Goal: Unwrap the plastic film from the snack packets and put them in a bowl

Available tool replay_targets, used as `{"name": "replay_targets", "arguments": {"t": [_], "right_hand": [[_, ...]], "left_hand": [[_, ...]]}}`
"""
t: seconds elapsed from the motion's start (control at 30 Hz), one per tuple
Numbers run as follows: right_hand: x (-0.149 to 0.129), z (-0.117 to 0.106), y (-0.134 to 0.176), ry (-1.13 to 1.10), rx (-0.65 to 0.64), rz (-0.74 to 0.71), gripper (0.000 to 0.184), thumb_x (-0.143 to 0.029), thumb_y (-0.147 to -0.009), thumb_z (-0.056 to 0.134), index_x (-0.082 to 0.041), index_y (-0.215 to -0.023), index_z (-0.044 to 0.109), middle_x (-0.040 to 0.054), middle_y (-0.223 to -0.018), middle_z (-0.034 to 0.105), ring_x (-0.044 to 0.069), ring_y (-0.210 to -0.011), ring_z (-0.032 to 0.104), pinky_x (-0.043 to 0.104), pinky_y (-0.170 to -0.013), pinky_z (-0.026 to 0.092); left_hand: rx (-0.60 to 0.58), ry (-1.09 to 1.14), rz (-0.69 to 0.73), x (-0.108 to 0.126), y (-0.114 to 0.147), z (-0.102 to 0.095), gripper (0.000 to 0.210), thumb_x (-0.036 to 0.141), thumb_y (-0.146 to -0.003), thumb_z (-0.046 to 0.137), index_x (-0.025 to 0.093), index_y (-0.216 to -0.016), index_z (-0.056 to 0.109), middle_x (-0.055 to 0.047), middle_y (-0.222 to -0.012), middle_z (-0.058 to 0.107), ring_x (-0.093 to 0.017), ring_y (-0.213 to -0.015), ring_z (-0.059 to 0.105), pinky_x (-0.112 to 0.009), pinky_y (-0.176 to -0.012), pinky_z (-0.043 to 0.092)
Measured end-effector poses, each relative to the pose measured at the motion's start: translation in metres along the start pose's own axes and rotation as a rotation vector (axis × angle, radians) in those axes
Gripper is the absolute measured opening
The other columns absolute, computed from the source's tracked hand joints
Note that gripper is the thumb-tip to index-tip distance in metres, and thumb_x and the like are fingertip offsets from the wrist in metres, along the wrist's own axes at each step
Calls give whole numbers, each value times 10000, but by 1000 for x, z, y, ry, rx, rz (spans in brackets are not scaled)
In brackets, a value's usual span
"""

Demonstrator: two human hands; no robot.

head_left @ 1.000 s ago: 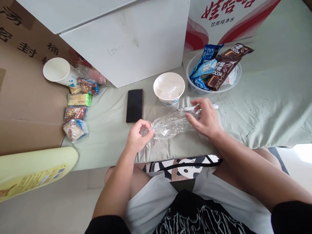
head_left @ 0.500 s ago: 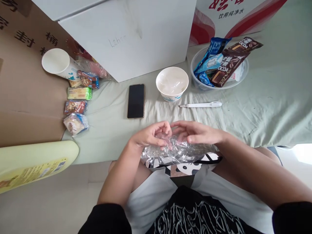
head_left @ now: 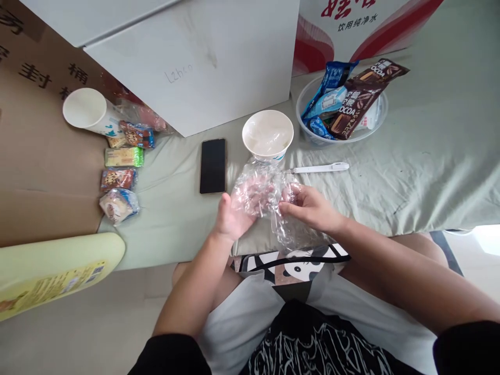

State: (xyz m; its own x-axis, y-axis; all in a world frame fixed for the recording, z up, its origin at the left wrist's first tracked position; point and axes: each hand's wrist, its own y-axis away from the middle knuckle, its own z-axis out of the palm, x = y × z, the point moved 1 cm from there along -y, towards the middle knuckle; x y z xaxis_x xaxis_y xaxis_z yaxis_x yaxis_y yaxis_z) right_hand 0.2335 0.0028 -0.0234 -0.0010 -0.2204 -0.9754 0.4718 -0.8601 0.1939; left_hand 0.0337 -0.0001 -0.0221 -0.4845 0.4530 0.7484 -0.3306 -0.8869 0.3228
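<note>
A crinkled sheet or bag of clear plastic [head_left: 284, 224] spans both hands in front of the paper bowl. My left hand [head_left: 239, 216] is palm up with the thumb apart and the fingers stretched out; the clear plastic lies over or around those fingers, I cannot tell which. With thumb and fingers, my right hand [head_left: 312, 208] pinches the plastic's right side. Just beyond stands a white paper bowl [head_left: 267, 134] with something clear and shiny inside. A white pen-shaped cutter [head_left: 322, 168] lies to its right, its left tip partly behind the plastic.
Left of the bowl lies a black phone [head_left: 213, 165]. A clear plastic tub [head_left: 308, 133] of wrapped snacks stands at back right. Small packaged snacks [head_left: 124, 156] line the left, near a tipped paper cup [head_left: 84, 108]. White boxes [head_left: 234, 67] stand behind; a yellow-green container [head_left: 62, 271] is at lower left.
Both hands have moved forward, lifting the plastic from the near edge toward the bowl. My left hand has opened and turned palm up under or inside it. The view has shifted slightly.
</note>
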Motion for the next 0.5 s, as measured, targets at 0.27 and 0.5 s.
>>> {"name": "replay_targets", "arguments": {"t": [0.27, 0.5], "right_hand": [[2, -2, 1, 320, 73, -168, 274, -421, -905, 612, -202, -766, 526, -13, -707, 557, 123, -654, 496, 291, -616, 392], [9, -4, 1, 158, -26, -67, 171, -364, -954, 557, -210, -1008, 506, -35, -663, 622, 125, -603, 576, 281, -584, 427]], "left_hand": [[68, -416, 11, -22, -5, -2, 508, 536, -776, 802, 171, -1122, 731, -98, -1111, 782, -262, -1040, 743, -336, -874, 594], [7, -503, -74, -8, -1, -4, 472, 539, -827, 735, 166, -1099, 636, 18, -577, 690, -134, -432, 619, -218, -414, 459]]}}
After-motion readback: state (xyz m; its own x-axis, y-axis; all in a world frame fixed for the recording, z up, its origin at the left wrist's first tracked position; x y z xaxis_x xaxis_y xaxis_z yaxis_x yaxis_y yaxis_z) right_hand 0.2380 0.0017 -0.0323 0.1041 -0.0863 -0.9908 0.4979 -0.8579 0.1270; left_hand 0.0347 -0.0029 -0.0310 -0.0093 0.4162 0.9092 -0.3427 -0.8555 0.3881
